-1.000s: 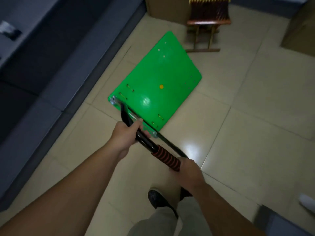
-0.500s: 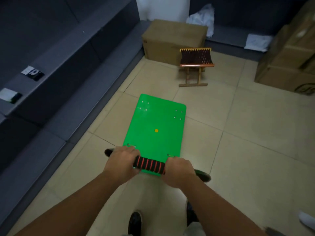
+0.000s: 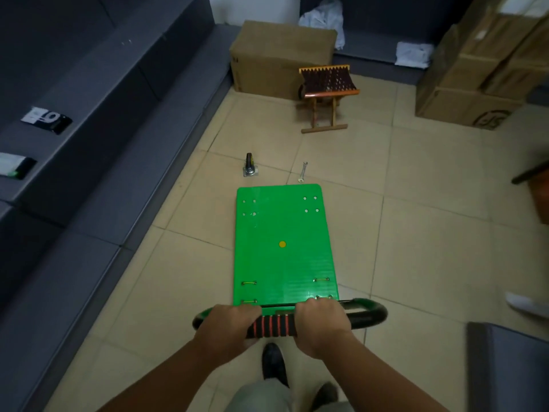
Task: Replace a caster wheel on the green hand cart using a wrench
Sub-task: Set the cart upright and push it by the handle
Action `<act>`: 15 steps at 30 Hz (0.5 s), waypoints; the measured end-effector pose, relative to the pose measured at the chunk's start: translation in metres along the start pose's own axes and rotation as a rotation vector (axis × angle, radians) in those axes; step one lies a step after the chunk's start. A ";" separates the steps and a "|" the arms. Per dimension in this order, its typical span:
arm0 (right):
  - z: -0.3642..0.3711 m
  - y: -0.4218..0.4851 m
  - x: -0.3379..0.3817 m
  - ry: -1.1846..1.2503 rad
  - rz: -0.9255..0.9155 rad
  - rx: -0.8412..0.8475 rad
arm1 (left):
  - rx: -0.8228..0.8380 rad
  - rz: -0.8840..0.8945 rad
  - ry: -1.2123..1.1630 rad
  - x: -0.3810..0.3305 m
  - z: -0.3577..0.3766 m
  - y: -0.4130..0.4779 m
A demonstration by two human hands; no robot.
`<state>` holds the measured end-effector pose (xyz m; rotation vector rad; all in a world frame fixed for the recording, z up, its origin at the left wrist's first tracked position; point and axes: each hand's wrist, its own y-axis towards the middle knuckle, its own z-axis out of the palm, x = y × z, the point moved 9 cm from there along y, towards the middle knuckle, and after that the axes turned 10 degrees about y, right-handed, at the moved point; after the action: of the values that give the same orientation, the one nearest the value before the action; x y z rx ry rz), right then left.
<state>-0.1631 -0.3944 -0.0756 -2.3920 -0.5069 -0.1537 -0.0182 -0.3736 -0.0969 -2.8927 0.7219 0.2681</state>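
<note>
With the cart (image 3: 282, 233) handle (image 3: 368, 315) gripped by left hand (image 3: 228, 325) and right hand (image 3: 322, 325), caster (image 3: 250, 168) and wrench (image 3: 302, 171) are seen just past its far end, caster leftward, wrench rightward.

No readable text, cardboard box (image 3: 445, 105) logo blurred

My left hand (image 3: 228, 327) and right hand (image 3: 322, 325) are bare, and both forearms run bare down to the bottom edge of the view. Below them I wear pale grey cloth trousers (image 3: 263, 396), loose at the leg. On one foot is a glossy black round-toed shoe (image 3: 274, 364), on the other a duller dark shoe (image 3: 325, 394), dim in this light.
</note>
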 end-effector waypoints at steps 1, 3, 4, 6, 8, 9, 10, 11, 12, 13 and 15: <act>0.008 -0.009 0.002 -0.005 0.011 -0.001 | -0.013 0.023 0.005 -0.008 0.004 -0.010; 0.026 -0.028 0.005 0.005 0.037 -0.020 | -0.036 0.077 0.012 -0.026 0.010 -0.027; 0.034 -0.036 0.006 0.023 0.044 -0.035 | -0.044 0.096 0.016 -0.031 0.011 -0.034; 0.050 -0.052 0.012 0.081 0.028 -0.074 | -0.067 0.109 0.039 -0.036 0.013 -0.051; 0.062 -0.072 0.014 0.134 -0.008 -0.129 | -0.067 0.109 0.060 -0.037 0.013 -0.067; 0.067 -0.084 0.009 0.142 0.008 -0.173 | -0.057 0.115 0.069 -0.038 0.013 -0.074; 0.073 -0.097 0.001 0.141 0.055 -0.210 | -0.047 0.126 0.084 -0.041 0.013 -0.082; 0.083 -0.111 -0.007 0.152 0.122 -0.221 | -0.026 0.136 0.098 -0.045 0.013 -0.091; 0.096 -0.124 -0.012 0.173 0.192 -0.211 | 0.004 0.143 0.109 -0.051 0.014 -0.100; 0.109 -0.135 -0.012 0.183 0.245 -0.205 | 0.031 0.142 0.116 -0.058 0.016 -0.110; 0.134 -0.150 0.002 0.178 0.284 -0.209 | 0.096 0.097 0.072 -0.070 0.021 -0.137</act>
<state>-0.2243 -0.2028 -0.0877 -2.5920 -0.0687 -0.3011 -0.0169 -0.2188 -0.0893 -2.7932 0.8645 0.1370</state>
